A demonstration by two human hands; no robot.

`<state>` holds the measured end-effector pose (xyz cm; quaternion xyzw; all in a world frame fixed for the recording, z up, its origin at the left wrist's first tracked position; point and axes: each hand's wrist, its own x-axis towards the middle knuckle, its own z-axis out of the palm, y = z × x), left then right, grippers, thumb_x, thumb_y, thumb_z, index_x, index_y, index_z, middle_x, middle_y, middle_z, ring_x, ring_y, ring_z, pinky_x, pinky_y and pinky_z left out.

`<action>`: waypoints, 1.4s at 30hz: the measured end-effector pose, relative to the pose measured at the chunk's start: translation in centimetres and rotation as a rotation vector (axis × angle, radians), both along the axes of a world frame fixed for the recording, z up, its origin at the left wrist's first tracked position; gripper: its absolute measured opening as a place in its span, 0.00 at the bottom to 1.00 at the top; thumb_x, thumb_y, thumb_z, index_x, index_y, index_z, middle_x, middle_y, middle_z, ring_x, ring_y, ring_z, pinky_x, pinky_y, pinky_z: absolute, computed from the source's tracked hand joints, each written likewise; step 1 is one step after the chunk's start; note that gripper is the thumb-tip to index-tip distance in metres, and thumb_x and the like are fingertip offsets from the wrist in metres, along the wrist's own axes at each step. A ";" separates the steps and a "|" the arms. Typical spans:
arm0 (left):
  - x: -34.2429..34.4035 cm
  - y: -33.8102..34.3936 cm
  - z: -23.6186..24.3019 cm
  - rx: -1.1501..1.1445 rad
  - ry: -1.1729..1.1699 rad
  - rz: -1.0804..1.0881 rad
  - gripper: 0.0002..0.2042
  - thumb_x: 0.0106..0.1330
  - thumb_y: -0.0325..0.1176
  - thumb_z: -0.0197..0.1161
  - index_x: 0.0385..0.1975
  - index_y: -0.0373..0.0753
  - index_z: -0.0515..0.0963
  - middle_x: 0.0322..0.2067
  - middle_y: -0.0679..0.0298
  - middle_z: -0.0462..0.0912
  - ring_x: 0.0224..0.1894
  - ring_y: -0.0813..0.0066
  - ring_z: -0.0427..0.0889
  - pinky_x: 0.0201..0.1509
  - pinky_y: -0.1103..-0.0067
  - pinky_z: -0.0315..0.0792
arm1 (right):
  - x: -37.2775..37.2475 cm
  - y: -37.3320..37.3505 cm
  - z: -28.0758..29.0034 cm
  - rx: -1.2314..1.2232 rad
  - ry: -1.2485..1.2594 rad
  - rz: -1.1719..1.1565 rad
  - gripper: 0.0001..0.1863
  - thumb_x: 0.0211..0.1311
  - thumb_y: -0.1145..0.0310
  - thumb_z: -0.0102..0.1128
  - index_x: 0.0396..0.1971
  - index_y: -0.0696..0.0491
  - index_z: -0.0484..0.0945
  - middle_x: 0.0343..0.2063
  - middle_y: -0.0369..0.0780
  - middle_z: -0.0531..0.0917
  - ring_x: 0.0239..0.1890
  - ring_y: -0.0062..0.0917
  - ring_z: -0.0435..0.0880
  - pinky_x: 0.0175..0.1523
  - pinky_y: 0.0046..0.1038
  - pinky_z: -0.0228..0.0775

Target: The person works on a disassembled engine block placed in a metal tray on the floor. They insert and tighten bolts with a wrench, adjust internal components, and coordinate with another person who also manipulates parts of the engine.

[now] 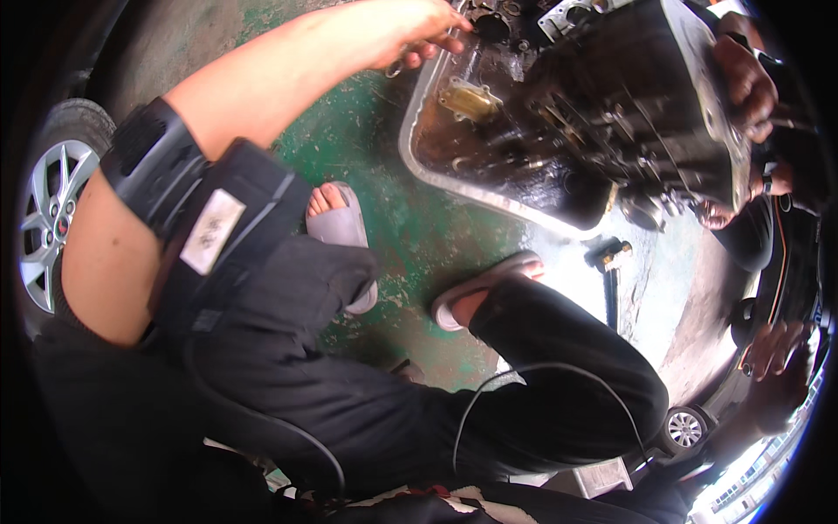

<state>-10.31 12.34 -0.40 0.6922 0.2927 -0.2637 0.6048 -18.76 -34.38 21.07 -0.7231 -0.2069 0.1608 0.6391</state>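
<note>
My left hand (432, 44) reaches over the tray's (410, 144) left rim, fingers loosely bent; I cannot tell whether it grips anything. What looks like my right hand (777, 349), well off to the right and dim, has fingers loosely spread, with nothing I can make out in it.

Just right of my left hand, a yellowish plate (471, 100) lies in the oily tray. Farther right in the same direction is the dark metal casing (628, 105), ahead and left of my right hand. I read its long axis as running roughly left to right, wide flanged end away from my left hand, which is the nearer one. A co-worker's two hands (746, 83) hold that flange.

Well to the left of my right hand, a black hose (611, 293) lies on the floor.
</note>
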 end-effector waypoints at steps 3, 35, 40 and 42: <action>5.4 -0.8 -3.3 0.145 -0.154 -0.238 0.14 0.68 0.42 0.51 0.47 0.41 0.74 0.28 0.67 0.82 0.19 0.82 0.71 0.20 0.84 0.65 | -0.2 1.9 -2.2 -0.231 0.145 -0.045 0.34 0.61 0.48 0.54 0.58 0.58 0.63 0.35 0.40 0.74 0.27 0.26 0.75 0.39 0.34 0.69; 21.9 -8.6 -17.1 0.421 -0.627 -1.087 0.13 0.56 0.23 0.53 0.39 0.39 0.81 0.35 0.51 0.83 0.40 0.53 0.83 0.45 0.66 0.78 | 4.7 17.1 -16.4 -1.564 0.899 -0.297 0.11 0.51 0.63 0.65 0.35 0.49 0.81 0.29 0.42 0.84 0.34 0.31 0.84 0.40 0.31 0.73; 22.5 -14.4 -19.9 0.323 -0.592 -0.919 0.09 0.51 0.22 0.57 0.31 0.34 0.82 0.34 0.51 0.83 0.40 0.54 0.84 0.40 0.67 0.79 | 4.3 17.5 -15.7 -1.548 0.894 -0.299 0.11 0.51 0.63 0.65 0.35 0.50 0.81 0.29 0.42 0.84 0.34 0.31 0.84 0.40 0.31 0.73; 22.1 -16.4 -20.9 0.379 -0.621 -0.959 0.09 0.51 0.22 0.58 0.31 0.36 0.82 0.36 0.53 0.84 0.40 0.57 0.84 0.41 0.69 0.79 | 4.3 17.6 -15.4 -1.548 0.890 -0.297 0.11 0.51 0.62 0.65 0.35 0.50 0.81 0.29 0.42 0.84 0.34 0.31 0.84 0.40 0.31 0.73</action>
